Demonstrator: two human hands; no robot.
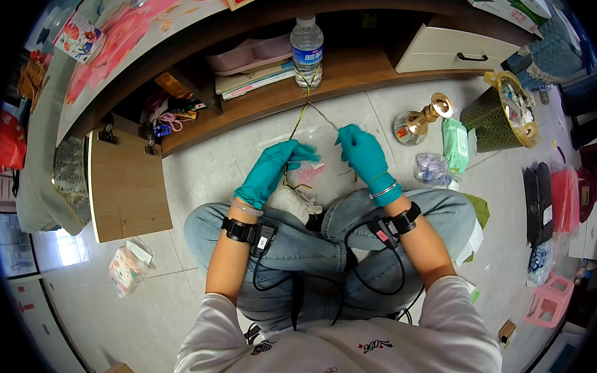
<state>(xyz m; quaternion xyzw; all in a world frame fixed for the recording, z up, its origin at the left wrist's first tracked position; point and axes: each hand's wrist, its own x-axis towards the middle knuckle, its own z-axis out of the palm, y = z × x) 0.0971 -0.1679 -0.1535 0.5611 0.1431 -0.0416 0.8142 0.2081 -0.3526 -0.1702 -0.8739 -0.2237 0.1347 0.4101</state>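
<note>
A thin yellow-and-black cord (299, 119) is looped around the lower part of a clear plastic water bottle (307, 42), and its two strands cross just in front. The bottle stands upright at the front edge of the cabinet's low shelf. My left hand (272, 170), in a teal glove, is closed on the left strand, with its fingertips slightly blurred; loose cord hangs below it. My right hand (364, 155), gloved alike, pinches the right strand, and a short tail shows beneath. Both hands are above the floor in front of my crossed legs.
The wooden cabinet shelf (348, 73) holds books (253, 81) and a pink tray (248, 55). An open cabinet door (126, 191) stands at left. On the right are a gold-necked glass vessel (420, 118), green wipes pack (455, 146), waste bin (494, 119) and pink stool (550, 298).
</note>
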